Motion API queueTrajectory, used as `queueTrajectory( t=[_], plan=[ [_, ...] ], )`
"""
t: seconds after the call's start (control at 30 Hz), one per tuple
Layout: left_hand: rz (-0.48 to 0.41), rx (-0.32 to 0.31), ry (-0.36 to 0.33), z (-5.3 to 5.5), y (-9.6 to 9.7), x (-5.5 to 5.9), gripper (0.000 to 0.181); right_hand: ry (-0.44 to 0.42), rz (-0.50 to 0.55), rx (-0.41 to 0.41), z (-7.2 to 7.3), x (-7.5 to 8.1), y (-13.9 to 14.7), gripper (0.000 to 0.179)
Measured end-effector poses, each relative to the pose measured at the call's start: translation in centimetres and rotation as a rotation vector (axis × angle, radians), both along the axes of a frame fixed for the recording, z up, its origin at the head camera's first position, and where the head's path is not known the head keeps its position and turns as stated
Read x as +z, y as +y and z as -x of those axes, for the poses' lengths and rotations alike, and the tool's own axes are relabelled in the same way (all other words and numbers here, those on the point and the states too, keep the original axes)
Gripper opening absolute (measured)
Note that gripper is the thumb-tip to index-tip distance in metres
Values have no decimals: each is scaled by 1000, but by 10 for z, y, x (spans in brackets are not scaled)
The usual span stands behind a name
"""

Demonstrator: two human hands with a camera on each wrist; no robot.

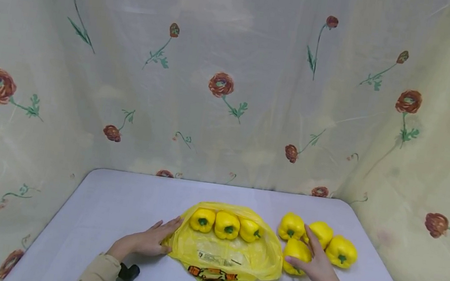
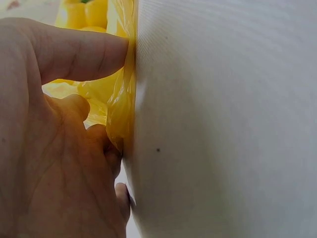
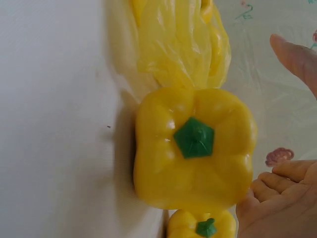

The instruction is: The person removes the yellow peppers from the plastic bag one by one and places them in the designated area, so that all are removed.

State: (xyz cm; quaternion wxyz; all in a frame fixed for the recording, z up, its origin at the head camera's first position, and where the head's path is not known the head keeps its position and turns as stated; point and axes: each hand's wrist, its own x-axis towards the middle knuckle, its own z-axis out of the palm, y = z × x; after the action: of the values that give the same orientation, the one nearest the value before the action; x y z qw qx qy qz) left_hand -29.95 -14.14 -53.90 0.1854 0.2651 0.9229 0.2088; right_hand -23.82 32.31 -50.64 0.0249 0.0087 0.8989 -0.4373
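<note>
My left hand point(image 1: 150, 239) rests at the left edge of a yellow plastic bag point(image 1: 231, 252), thumb and fingertips touching its film. In the left wrist view, the straight thumb point(image 2: 81, 53) meets the film close to the tabletop. Inside the bag mouth sit three yellow bell peppers point(image 1: 227, 226) in a row. My right hand point(image 1: 321, 268) hovers spread over a yellow bell pepper point(image 1: 296, 255) just right of the bag. In the right wrist view, this bell pepper point(image 3: 195, 148) with its green stem lies between thumb and fingers, with a gap at the thumb.
Behind the right hand stand more yellow bell peppers, one at the back left point(image 1: 291, 226), one in the middle point(image 1: 320, 233) and one at the right point(image 1: 341, 251). A white tabletop point(image 1: 130, 199) carries everything. Flowered curtain point(image 1: 261, 131) hangs behind and at both sides.
</note>
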Motion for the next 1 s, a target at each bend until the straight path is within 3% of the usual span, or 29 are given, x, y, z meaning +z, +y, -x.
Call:
queueTrajectory(
  t=[0.27,1.0],
  plan=[
    [23,-4,0,2,-3,-5,80,33,-7,-4,4,6,-5,112],
    [1,-20,15,2,-5,-5,79,229,93,154,20,32,-50,85]
  ],
)
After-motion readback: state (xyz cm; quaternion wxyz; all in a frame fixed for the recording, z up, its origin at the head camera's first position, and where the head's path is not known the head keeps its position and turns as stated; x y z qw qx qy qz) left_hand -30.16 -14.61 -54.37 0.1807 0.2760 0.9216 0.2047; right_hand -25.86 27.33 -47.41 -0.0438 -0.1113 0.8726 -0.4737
